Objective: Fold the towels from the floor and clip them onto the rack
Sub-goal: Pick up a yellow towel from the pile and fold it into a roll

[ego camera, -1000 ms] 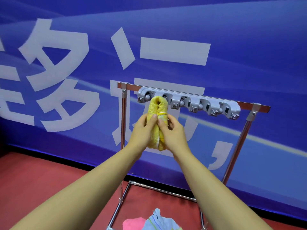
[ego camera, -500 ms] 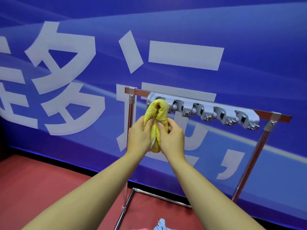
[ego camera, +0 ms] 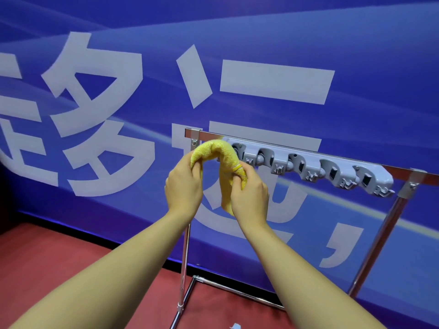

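Yellow towel, folded into a thick roll, arches over the far-left end of the grey clip bar on the rack, crown of the arch at roughly 12 o'clock from both hands. Left hand pinches the left leg of the arch, fingers curled round the cloth; right hand grips the right leg just below the striped band, thumb over the top. A loose tail hangs down between the two hands toward 6 o'clock. Towel's long axis bends like an upside-down U, so the fold is up at the clip and both ends lie low in the grips. The leftmost clip is hidden behind the cloth; cannot tell whether it has actually caught the towel. Four clips further along toward 3 o'clock show bare. Right hand is nearer those clips, left hand nearer the rack's upright post at 9 o'clock. Judgement: seating step in hand, next move likely needs a push of the crown up and back into the clip. A scrap of another towel peeks in at the bottom edge on the red floor.
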